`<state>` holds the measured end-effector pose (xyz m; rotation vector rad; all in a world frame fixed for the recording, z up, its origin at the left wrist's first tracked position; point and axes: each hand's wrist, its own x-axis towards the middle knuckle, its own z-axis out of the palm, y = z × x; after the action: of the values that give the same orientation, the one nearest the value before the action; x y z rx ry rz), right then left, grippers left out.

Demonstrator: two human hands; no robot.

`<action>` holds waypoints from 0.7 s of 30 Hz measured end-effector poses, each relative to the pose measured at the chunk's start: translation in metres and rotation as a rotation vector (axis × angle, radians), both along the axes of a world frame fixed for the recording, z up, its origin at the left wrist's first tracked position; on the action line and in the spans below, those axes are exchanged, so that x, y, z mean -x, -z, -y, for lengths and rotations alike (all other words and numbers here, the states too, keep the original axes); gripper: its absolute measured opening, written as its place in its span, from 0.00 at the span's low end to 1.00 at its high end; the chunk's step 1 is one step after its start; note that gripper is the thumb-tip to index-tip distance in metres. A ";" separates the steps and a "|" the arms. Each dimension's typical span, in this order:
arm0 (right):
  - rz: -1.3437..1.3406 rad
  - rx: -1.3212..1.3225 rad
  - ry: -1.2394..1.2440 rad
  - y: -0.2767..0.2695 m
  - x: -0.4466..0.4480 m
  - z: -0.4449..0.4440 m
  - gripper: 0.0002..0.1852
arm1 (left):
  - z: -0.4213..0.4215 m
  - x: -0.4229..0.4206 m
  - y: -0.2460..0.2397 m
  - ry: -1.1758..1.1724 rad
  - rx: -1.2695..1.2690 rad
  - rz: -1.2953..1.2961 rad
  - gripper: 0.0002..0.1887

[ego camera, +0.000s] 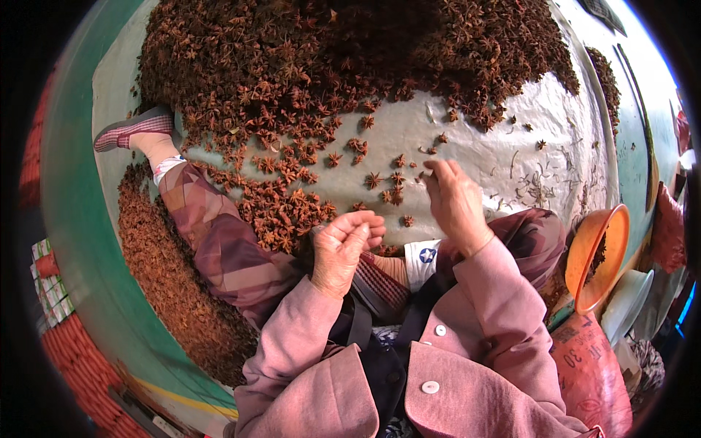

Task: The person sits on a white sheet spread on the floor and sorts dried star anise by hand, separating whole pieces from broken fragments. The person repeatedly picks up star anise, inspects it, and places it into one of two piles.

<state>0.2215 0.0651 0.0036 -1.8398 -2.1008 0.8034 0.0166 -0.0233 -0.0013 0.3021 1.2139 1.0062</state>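
My right hand (457,205) hovers over the pale plastic sheet (465,164), thumb and forefinger apart, with nothing visible between them. Close to its fingertips are small fragments and a few loose star anise pods (400,161). Curled fingers and a bent thumb form my left hand (344,246), above my folded leg and shoe; whether its palm holds anything is hidden. Left of that hand, reddish-brown star anise (279,211) lies in a loose patch. It runs up into a large dark heap of star anise (246,71) beyond my hands.
My outstretched leg (219,235) separates that patch from another star anise pile (170,295). Thin stalks (534,189) litter the sheet at right. An orange basin (599,260), a pale basin (627,306) and a printed red sack (589,367) stand beside me. Stacked red bags (82,367) line the left.
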 end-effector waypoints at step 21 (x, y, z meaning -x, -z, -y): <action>0.283 0.058 -0.079 -0.024 -0.052 0.008 0.15 | -0.014 -0.009 -0.004 0.193 -0.211 -0.393 0.14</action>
<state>0.2738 0.0573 0.0276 -2.0143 -2.3563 0.6609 0.0253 -0.0095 0.0024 0.7967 1.3993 0.9324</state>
